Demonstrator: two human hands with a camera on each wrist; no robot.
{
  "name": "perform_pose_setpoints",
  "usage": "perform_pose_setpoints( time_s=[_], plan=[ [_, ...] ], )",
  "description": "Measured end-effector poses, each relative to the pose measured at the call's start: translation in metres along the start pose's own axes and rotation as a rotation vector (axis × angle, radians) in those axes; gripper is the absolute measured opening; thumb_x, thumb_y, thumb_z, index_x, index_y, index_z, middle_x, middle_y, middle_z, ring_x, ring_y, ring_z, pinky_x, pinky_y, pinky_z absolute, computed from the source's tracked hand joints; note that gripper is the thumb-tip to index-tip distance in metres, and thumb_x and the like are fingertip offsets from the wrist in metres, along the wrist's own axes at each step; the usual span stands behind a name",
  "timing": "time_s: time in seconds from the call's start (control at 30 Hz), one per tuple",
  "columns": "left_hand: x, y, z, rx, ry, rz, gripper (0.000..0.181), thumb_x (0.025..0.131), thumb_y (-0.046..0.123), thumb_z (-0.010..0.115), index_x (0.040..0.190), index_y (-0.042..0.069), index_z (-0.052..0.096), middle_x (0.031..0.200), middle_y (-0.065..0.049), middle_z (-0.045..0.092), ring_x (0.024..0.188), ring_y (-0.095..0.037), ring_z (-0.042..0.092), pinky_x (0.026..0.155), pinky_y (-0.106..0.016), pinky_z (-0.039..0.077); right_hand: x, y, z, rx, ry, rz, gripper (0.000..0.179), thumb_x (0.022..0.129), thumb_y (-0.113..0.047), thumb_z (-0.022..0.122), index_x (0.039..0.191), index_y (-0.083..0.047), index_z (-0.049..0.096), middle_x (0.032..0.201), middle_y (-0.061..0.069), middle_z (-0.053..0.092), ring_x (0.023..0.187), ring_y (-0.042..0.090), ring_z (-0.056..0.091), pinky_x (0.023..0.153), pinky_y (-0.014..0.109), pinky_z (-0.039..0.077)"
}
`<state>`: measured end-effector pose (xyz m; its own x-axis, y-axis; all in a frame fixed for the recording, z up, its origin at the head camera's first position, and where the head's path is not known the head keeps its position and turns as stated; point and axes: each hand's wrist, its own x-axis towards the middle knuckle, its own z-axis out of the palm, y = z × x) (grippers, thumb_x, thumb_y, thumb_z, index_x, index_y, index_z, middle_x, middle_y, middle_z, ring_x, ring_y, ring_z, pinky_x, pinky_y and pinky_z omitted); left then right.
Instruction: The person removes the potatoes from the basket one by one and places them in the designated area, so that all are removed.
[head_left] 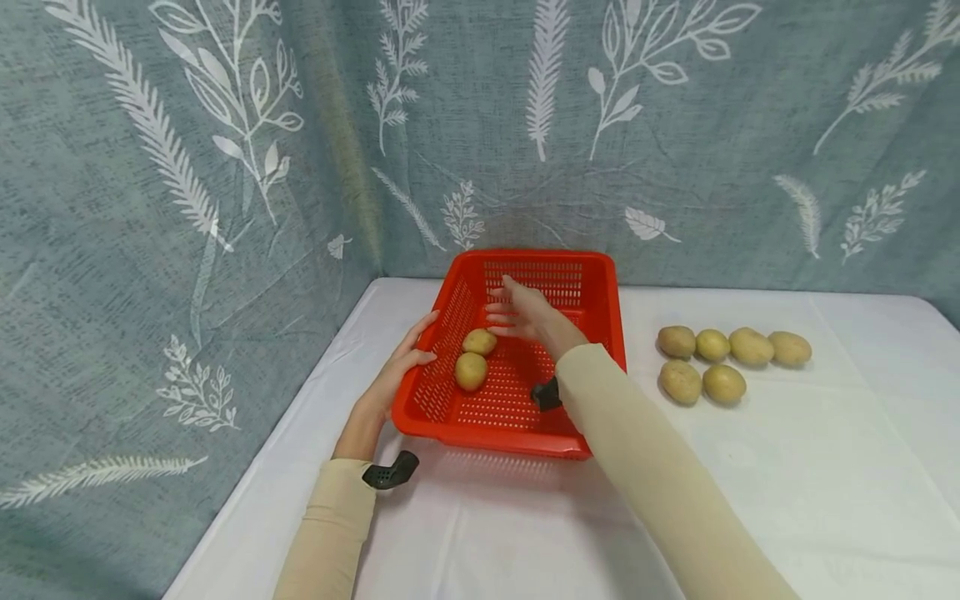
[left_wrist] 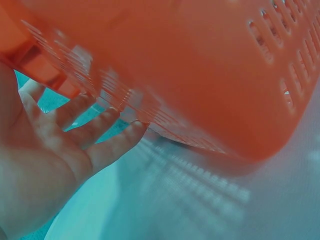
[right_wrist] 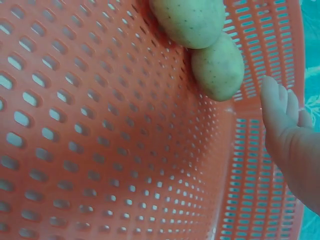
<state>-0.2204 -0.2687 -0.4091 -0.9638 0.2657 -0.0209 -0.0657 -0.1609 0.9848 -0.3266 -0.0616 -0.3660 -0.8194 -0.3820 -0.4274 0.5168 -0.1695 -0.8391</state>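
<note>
A red perforated plastic basket [head_left: 495, 437] sits on the table, its near left corner tipped up over a shadow. My left hand [head_left: 395, 371] holds its left side, thumb over the rim and fingertips [left_wrist: 132, 131] against the outer wall. Inside, two potatoes lie together by the left wall: a smaller upper potato [head_left: 479, 342] and a rounder lower potato [head_left: 471, 372]. Over the far part of the basket is my right hand [head_left: 527, 312], its fingers extended and holding nothing. In the right wrist view those fingers [right_wrist: 280, 102] are apart from both potatoes.
Several potatoes [head_left: 750, 347] lie in two rows on the white tablecloth [head_left: 817, 483], right of the basket. A grey-green curtain [head_left: 540, 192] with white leaf prints hangs behind the table and along its left side.
</note>
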Motion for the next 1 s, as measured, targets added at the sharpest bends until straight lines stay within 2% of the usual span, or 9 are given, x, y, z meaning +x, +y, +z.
perform_pose_setpoints(
  time_s=[0.27, 0.37, 0.73, 1.0],
  plan=[
    [-0.001, -0.002, 0.000, 0.010, 0.003, 0.003, 0.069, 0.090, 0.007, 0.036, 0.153, 0.024, 0.016, 0.150, -0.013, 0.020, 0.124, -0.038, 0.034, 0.085, -0.036, 0.047, 0.001, 0.008, -0.006, -0.126, 0.092, -0.007, 0.051, 0.101, -0.039, 0.039, 0.139, -0.006, 0.047, 0.133, 0.017, 0.048, 0.123, 0.032, 0.045, 0.097, 0.041, 0.041],
    [0.000, -0.002, -0.001, 0.014, -0.001, 0.004, 0.069, 0.089, 0.007, 0.035, 0.154, 0.023, 0.016, 0.150, -0.015, 0.021, 0.122, -0.038, 0.036, 0.084, -0.035, 0.047, 0.002, 0.011, -0.008, -0.159, 0.107, 0.013, 0.051, 0.102, -0.039, 0.038, 0.139, -0.006, 0.046, 0.136, 0.016, 0.045, 0.125, 0.032, 0.042, 0.100, 0.041, 0.038],
    [-0.001, -0.002, 0.000, 0.003, 0.009, -0.025, 0.069, 0.089, 0.007, 0.035, 0.153, 0.024, 0.017, 0.150, -0.012, 0.020, 0.124, -0.037, 0.034, 0.086, -0.036, 0.046, 0.005, 0.019, -0.009, -0.224, -0.008, 0.061, 0.056, 0.102, -0.040, 0.036, 0.147, -0.007, 0.035, 0.148, 0.018, 0.031, 0.136, 0.036, 0.027, 0.106, 0.046, 0.028],
    [0.000, -0.001, 0.000, 0.013, 0.006, -0.002, 0.069, 0.090, 0.007, 0.034, 0.154, 0.024, 0.015, 0.151, -0.012, 0.018, 0.125, -0.035, 0.033, 0.087, -0.035, 0.045, 0.006, 0.019, -0.004, -0.287, -0.039, 0.077, 0.058, 0.101, -0.042, 0.037, 0.148, -0.008, 0.033, 0.149, 0.020, 0.029, 0.135, 0.036, 0.028, 0.105, 0.047, 0.030]
  ],
)
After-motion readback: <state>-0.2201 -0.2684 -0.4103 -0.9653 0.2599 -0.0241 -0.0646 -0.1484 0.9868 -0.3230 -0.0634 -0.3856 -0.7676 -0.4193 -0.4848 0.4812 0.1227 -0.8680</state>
